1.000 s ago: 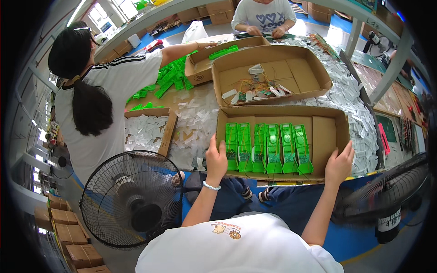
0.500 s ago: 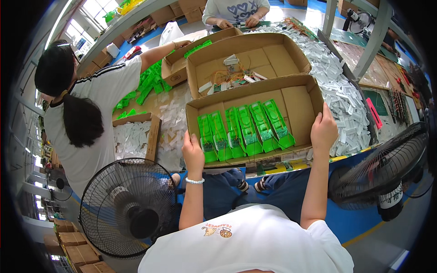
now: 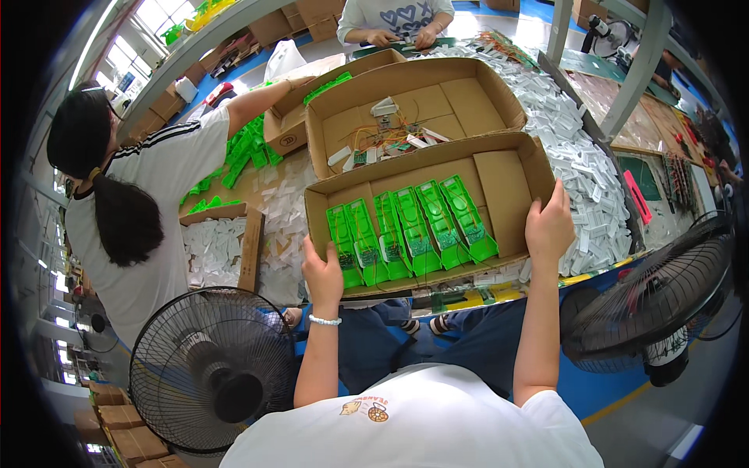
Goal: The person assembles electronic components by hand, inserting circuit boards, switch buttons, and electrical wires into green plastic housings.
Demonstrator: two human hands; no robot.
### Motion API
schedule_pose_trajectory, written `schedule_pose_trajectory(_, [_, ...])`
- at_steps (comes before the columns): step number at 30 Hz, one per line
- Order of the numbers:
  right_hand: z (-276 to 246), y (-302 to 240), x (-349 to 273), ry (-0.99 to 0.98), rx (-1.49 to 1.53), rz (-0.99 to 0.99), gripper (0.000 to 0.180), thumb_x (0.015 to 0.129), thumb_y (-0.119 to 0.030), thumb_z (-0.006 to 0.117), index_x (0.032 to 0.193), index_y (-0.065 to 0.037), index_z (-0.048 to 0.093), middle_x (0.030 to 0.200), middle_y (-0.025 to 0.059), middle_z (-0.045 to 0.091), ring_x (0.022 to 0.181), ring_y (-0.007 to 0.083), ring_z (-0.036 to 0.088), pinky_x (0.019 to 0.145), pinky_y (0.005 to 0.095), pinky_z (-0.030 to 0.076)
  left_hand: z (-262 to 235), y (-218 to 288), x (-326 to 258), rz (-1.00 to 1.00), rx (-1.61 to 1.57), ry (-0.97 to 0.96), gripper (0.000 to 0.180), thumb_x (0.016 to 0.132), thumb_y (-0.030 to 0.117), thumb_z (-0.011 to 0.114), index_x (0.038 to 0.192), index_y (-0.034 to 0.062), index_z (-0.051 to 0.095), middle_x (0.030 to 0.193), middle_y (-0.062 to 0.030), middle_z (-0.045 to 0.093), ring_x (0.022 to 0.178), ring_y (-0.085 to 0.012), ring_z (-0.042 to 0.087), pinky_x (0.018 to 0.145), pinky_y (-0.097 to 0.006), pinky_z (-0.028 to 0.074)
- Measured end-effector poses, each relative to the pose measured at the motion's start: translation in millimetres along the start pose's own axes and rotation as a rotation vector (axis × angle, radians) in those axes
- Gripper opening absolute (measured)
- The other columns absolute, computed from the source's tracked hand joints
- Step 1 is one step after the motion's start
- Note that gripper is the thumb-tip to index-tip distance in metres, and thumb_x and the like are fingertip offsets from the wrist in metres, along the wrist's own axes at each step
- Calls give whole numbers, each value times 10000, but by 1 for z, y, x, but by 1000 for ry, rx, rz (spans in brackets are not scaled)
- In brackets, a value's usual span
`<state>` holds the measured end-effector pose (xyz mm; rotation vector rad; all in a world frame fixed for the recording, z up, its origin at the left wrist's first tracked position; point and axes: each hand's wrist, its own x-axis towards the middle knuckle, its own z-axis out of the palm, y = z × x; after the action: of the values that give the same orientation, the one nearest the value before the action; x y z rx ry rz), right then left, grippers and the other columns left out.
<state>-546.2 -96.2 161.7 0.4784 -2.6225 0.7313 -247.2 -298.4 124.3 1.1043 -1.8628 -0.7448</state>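
Between my two hands is a shallow cardboard box, its near side toward me. My left hand grips its near left corner, thumb over the rim. At the right end, my right hand is closed on the side wall, with the fingers partly hidden behind it. Several bright green plastic housings stand in a slanted row inside, with circuit boards and thin wires on them. Directly behind is a second cardboard box holding wired boards and white pieces.
White plastic parts are heaped along the right. Green parts and a small box of clear pieces lie left. A co-worker reaches in there; another person works opposite. Black fans flank me.
The held box has shifted slightly left, its left end a little nearer me, and both my hands have moved with it. The whole view has also shifted a little.
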Motion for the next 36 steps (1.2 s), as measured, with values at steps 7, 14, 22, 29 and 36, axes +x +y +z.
schedule_pose_trajectory(7, [-5,-5,0,-56,-72,7,496,855,-187,578,1320,-64,458,1107,123,623,946,322,647,737,460,531,0,6,-2,8,62,8,352,880,45,544,1219,14,457,1032,-255,654,947,-449,623,781,-488,479])
schedule_pose_trajectory(14, [-1,-1,0,-61,7,-1,508,868,-207,543,1347,-60,457,1191,163,601,1035,356,614,832,478,503,-1,6,-4,144,36,113,523,904,63,516,1404,41,366,1151,-262,603,1024,-436,591,837,-478,465])
schedule_pose_trajectory(22, [3,0,5,-8,-43,-65,473,850,-166,522,1299,-21,480,1149,174,606,1010,358,616,809,474,513,3,-11,-3,213,127,130,596,888,63,521,1462,115,368,1067,-195,614,970,-385,572,859,-458,449])
schedule_pose_trajectory(29, [6,1,0,79,-25,-154,490,818,-145,541,1282,7,500,1160,192,587,1076,370,568,897,463,473,-1,-9,-5,136,40,119,624,863,0,509,1460,130,382,1060,-204,628,966,-381,585,844,-453,458])
schedule_pose_trajectory(36, [0,-30,1,299,26,-394,464,756,-67,608,1211,6,557,1180,196,573,1084,365,541,919,443,444,0,-16,-7,94,115,211,532,917,134,551,1434,202,445,989,-114,649,955,-322,581,857,-428,455])
